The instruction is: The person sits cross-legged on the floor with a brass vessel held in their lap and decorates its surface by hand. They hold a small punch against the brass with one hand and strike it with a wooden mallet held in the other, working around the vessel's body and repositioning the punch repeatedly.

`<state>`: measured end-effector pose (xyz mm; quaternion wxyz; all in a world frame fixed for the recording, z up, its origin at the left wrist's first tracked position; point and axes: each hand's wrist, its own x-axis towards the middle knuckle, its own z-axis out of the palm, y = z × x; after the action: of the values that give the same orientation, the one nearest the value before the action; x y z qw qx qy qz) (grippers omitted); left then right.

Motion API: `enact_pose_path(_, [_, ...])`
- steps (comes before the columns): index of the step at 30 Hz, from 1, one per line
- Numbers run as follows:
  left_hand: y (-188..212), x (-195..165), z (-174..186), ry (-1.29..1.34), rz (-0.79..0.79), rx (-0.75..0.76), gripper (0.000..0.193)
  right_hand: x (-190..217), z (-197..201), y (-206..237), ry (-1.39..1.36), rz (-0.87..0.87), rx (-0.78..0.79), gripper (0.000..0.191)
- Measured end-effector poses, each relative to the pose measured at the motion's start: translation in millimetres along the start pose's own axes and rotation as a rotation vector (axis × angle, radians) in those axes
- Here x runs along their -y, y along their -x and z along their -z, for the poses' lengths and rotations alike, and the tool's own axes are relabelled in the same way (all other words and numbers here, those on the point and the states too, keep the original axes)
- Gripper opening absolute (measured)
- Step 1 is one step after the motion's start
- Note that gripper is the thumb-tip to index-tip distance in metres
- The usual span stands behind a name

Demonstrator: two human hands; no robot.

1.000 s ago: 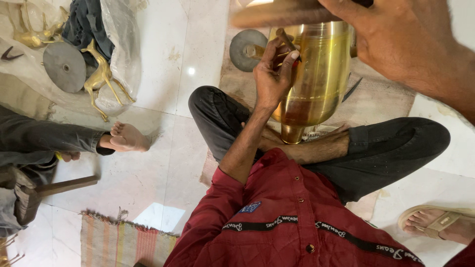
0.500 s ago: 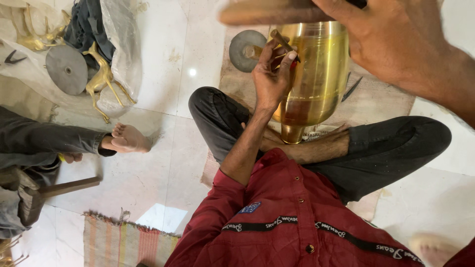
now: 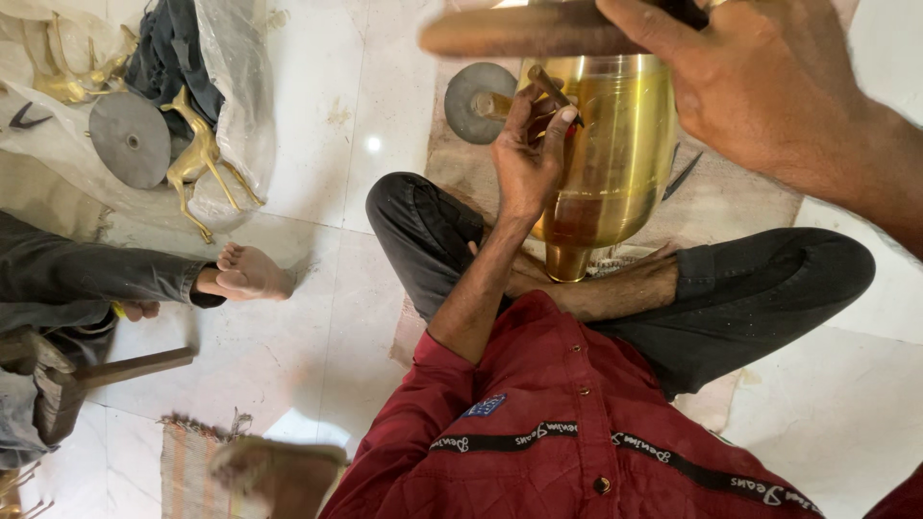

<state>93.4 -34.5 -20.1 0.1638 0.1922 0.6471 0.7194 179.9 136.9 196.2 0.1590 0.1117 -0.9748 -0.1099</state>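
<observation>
Clearly, the left hand is pinching a small chisel against the side of the brass vessel, which is lying on a mat between crossed legs, while the right hand is gripping a wooden mallet handle above it.

Vessel on mat; disc left of vessel

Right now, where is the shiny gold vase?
In the head view, the gold vase stands top centre-right between the crossed legs, with the left hand against its side.
</observation>
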Motion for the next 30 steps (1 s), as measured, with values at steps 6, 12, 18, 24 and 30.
enact_pose_path(6, [1,0,0,-0.012,-0.046,-0.003,0.039,1,-2,9,0.073,0.039,-0.086,0.048])
enact_pose_path(12, [0,-2,-2,-0.025,-0.018,-0.009,0.039,1,-11,12,0.083,0.031,-0.084,0.049])
enact_pose_path(18, [5,-1,-2,-0.080,-0.056,-0.021,0.035,1,-8,10,0.071,0.014,-0.119,0.056])
enact_pose_path(24, [5,3,0,-0.045,-0.084,-0.020,0.038,1,-4,17,0.079,0.007,-0.030,0.060])
enact_pose_path(30, [1,2,3,-0.042,-0.101,0.035,0.036,0,-15,23,0.031,0.018,-0.125,0.052])
